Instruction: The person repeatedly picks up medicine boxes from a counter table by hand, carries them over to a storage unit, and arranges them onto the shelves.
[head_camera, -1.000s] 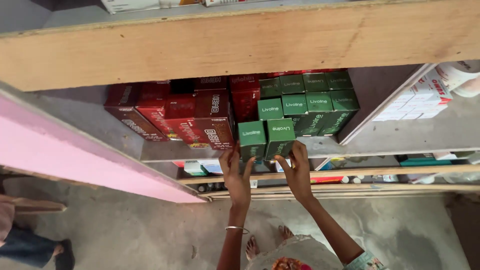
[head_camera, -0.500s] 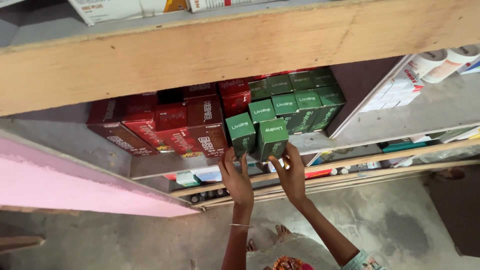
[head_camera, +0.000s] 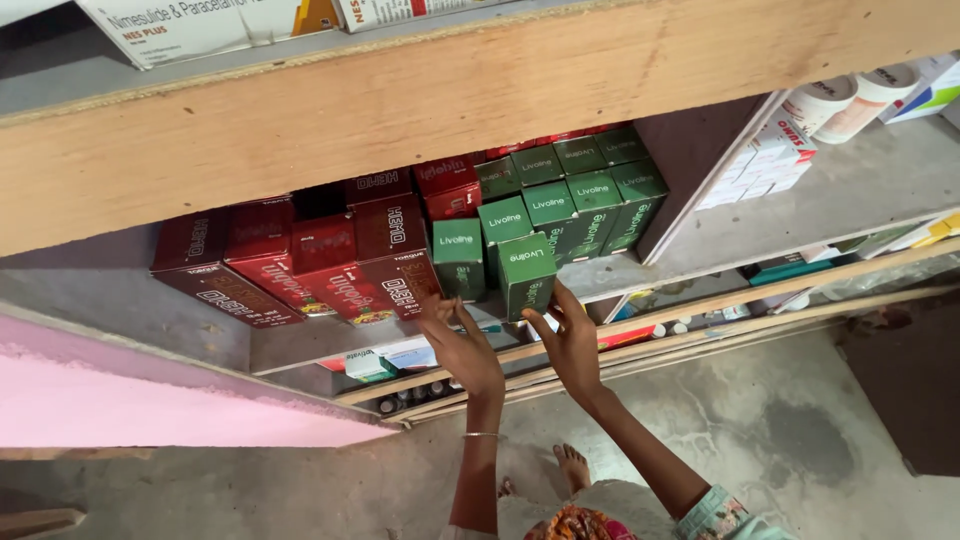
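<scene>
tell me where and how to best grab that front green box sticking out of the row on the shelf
Probably grip the front green box by its two long side faces, coming from the open shelf front. It sticks out past the other green boxes, so both sides are free. The right hand and left hand already meet it from below.

Dark red cartons (head_camera: 300, 265) stood packed on the grey shelf (head_camera: 180, 320), left of the green ones. White boxes (head_camera: 765, 165) and two white tubs (head_camera: 850, 100) sat in the next bay right of a dark divider (head_camera: 690, 160); a wooden beam (head_camera: 450, 100) ran overhead, pink board (head_camera: 120, 400) lower left, concrete floor (head_camera: 780, 430) below
</scene>
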